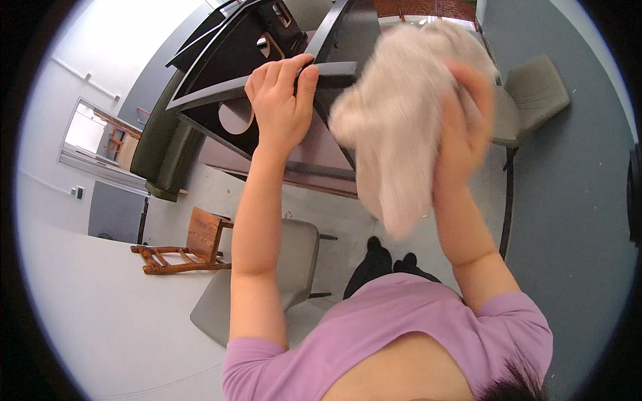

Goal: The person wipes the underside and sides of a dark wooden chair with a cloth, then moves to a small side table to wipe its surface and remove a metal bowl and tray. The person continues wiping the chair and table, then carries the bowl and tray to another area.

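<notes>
My left hand (pixel 283 100) grips the top edge of a black frame-like piece of furniture (pixel 210 96) with divided compartments and round cut-outs in its panels. In my right hand (pixel 464 133) is a pale beige cloth (pixel 401 105), bunched at the top with a loose end hanging down. Both the cloth and the right hand are blurred. The cloth hides part of the furniture's right side. Beneath the black piece a pinkish-brown tabletop (pixel 321 186) shows, its near edge facing me.
A grey chair (pixel 296 260) stands close at my left, with a small wooden chair (pixel 203 235) behind it. Another grey chair (pixel 536 100) is by the grey wall (pixel 577 210) on the right. A dark green sofa (pixel 165 145) sits at the far left.
</notes>
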### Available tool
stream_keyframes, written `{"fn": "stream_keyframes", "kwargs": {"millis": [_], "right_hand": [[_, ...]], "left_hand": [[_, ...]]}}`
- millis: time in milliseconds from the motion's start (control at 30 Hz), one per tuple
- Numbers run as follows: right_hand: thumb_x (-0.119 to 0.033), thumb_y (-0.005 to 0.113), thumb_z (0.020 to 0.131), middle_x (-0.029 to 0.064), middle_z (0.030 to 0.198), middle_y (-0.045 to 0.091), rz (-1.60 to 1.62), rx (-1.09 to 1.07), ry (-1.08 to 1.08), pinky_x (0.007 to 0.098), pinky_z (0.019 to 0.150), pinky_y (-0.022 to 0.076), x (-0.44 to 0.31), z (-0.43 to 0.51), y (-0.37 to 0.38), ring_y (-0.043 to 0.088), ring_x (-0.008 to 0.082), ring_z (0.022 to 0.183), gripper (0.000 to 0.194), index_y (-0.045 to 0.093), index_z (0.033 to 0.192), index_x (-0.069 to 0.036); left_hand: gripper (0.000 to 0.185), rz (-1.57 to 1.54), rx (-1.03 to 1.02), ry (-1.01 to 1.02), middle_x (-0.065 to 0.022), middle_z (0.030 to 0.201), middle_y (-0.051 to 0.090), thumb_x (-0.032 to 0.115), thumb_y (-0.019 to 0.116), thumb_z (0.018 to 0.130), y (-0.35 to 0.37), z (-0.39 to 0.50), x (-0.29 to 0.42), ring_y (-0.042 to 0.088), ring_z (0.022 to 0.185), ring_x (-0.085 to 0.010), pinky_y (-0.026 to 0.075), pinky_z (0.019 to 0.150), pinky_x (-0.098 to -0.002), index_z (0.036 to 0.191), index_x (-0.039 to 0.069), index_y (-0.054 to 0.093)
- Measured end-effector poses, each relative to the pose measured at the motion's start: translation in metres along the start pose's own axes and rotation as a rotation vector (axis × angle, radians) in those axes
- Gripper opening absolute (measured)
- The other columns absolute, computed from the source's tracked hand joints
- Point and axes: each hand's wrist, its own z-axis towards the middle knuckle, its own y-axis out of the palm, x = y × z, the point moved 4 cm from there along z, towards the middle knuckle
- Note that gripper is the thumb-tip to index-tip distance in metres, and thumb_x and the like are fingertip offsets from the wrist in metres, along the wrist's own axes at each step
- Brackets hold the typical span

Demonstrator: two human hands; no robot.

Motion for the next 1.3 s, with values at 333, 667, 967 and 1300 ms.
{"fn": "stream_keyframes", "kwargs": {"millis": [333, 667, 967, 1300], "right_hand": [[-0.017, 0.061, 0.091, 0.0134, 0.096, 0.064, -0.282, -0.687, 0.732, 0.0336, 0.087, 0.0483, 0.142, -0.124, -0.015, 0.061, 0.0198, 0.089, 0.023, 0.059, 0.109, -0.003], [-0.03, 0.056, 0.095, 0.0078, 0.098, 0.062, 0.119, 0.351, 1.188, 0.0377, 0.08, 0.0516, 0.186, -0.112, -0.168, 0.061, 0.0206, 0.093, 0.026, 0.059, 0.1, -0.005], [-0.028, 0.05, 0.093, 0.0268, 0.105, 0.065, -0.9, -0.852, 1.233, 0.0455, 0.088, 0.0481, 0.287, -0.334, -0.155, 0.062, 0.0401, 0.1, 0.039, 0.06, 0.113, 0.003], [-0.028, 0.056, 0.093, 0.0148, 0.091, 0.067, -0.401, 0.088, 1.123, 0.0391, 0.077, 0.0513, 0.321, -0.135, -0.15, 0.065, 0.0253, 0.086, 0.032, 0.062, 0.103, 0.001]], "left_hand": [[0.026, 0.033, 0.012, 0.029, -0.0005, 0.093, 0.063, 0.031, 0.05, 0.099, 0.012, -0.003, -0.008, 0.054, 0.097, -0.0225, 0.031, 0.093, -0.0367, 0.105, 0.014, 0.069], [0.038, 0.064, 0.024, 0.09, -0.0039, 0.096, 0.06, 0.034, 0.038, 0.104, 0.021, -0.002, -0.011, 0.052, 0.097, -0.0239, 0.03, 0.09, -0.0378, 0.111, 0.01, 0.066], [0.054, 0.112, -0.047, 0.024, -0.0056, 0.107, 0.059, 0.044, 0.022, 0.105, 0.032, -0.001, -0.01, 0.048, 0.104, -0.0213, 0.031, 0.095, -0.0353, 0.118, 0.01, 0.062], [0.056, 0.012, 0.039, -0.042, -0.0028, 0.096, 0.056, 0.049, 0.018, 0.104, 0.042, -0.004, -0.018, 0.048, 0.099, -0.0196, 0.032, 0.092, -0.0347, 0.109, 0.012, 0.061]]}}
